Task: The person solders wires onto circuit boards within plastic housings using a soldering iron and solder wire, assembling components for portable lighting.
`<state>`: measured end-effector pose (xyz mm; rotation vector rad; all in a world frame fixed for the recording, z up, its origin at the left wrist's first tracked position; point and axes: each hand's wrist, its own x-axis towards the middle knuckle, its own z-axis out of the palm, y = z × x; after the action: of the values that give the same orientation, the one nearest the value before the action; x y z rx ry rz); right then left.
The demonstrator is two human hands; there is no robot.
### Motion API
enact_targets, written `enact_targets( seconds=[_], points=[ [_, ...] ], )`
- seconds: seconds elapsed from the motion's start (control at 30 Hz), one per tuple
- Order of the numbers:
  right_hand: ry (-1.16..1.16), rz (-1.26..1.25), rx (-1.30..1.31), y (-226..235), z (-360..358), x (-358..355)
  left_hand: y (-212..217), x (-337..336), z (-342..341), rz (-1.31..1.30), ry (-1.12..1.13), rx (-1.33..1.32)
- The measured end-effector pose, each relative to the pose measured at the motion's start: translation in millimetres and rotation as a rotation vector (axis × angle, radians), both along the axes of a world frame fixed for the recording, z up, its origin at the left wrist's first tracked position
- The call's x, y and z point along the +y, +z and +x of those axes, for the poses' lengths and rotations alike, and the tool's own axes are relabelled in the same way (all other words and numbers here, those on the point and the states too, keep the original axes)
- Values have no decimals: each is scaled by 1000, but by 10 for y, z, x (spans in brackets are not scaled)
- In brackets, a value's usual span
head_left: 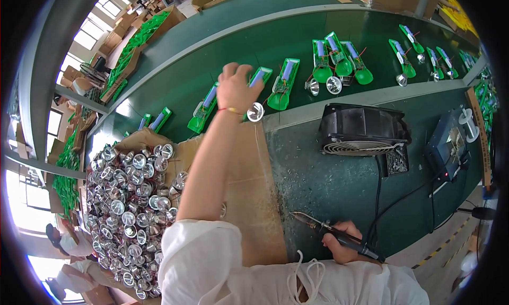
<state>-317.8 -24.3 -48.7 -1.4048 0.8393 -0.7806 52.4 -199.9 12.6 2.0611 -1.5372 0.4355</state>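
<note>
My left hand (236,90) reaches over the green belt, its fingers curved and spread apart. Partly under it lies a green flashlight housing (261,75) with a blue battery; whether the fingers touch it is hard to see. A shiny reflector cup (255,112) sits just below that hand. On either side are more green housings, one at the left (203,110) and one at the right (284,85). Low on the right, my right hand (345,242) is closed around the black handle of a soldering iron (352,243), whose metal tip points left over the bench.
A heap of reflector cups (127,209) fills the left side beside a cardboard sheet (249,193). A black fan (365,129) and a soldering station (449,146) with a solder spool (467,124) stand at right, cables trailing. A metal rail (302,114) separates bench and belt. Two people are at far left.
</note>
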Motion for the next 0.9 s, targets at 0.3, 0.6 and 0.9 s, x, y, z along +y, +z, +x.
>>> enact_targets(
  seconds=[0.3, 0.6, 0.9],
  points=[
    [-109, 119, -55, 154, 88, 15, 50, 954, 173, 436, -35, 513],
    [-155, 96, -31, 181, 147, 33, 316, 2792, -919, 347, -137, 517],
    [-107, 37, -57, 289, 259, 56, 262, 3332, -690, 272, -17, -222]
  ],
)
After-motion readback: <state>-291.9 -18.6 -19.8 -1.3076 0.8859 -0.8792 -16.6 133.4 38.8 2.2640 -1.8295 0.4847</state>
